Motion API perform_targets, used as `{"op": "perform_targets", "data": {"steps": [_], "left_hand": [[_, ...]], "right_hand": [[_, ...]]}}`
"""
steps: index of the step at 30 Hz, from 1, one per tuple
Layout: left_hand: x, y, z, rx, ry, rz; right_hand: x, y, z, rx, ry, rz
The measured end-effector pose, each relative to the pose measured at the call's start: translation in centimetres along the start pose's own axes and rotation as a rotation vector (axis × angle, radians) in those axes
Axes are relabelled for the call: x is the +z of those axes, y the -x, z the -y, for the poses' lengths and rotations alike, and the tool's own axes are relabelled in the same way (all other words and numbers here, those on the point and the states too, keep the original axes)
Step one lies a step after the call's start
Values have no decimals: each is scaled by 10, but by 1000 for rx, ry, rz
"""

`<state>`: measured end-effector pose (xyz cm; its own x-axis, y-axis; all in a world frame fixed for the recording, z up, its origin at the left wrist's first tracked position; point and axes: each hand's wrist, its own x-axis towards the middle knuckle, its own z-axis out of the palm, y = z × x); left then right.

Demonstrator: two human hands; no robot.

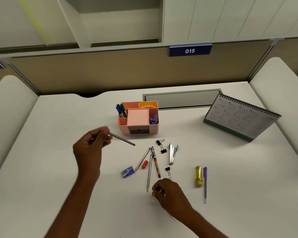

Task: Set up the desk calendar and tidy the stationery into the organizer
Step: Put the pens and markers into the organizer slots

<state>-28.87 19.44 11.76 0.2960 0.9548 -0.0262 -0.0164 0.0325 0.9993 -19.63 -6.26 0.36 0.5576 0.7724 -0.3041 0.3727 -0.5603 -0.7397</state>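
Note:
The pink organizer [154,129] stands mid-desk with markers [121,109] in its left slot. The desk calendar [239,117] stands upright at the right. My left hand [91,148] holds a grey pencil [123,140] in the air, left of and in front of the organizer. My right hand [169,191] rests on the desk with fingers curled; something small and pale shows between the fingertips, too small to name. Between the hands lie two pencils [150,170], a patterned pen [156,162], a red eraser [144,164], a staple box [128,171], binder clips [162,146] and a stapler [172,153].
A yellow tube [198,176] and a purple pen [205,184] lie to the right of my right hand. A grey cable hatch [182,98] sits behind the organizer. A beige partition [110,73] closes the back; white side panels [282,100] flank the desk.

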Motion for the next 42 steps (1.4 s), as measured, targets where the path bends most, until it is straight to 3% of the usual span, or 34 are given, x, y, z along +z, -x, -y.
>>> {"op": "perform_targets", "data": {"steps": [5, 11, 30, 42], "left_hand": [[12, -57, -10, 165, -140, -38], [33, -103, -4, 302, -275, -46], [59, -129, 46, 161, -518, 27], [63, -132, 54, 22, -517, -6]], "right_hand": [[28, -24, -13, -501, 524, 19], [29, -42, -10, -658, 778, 118], [7, -75, -9, -1065, 1012, 230], [0, -69, 6, -1044, 838, 180]]}}
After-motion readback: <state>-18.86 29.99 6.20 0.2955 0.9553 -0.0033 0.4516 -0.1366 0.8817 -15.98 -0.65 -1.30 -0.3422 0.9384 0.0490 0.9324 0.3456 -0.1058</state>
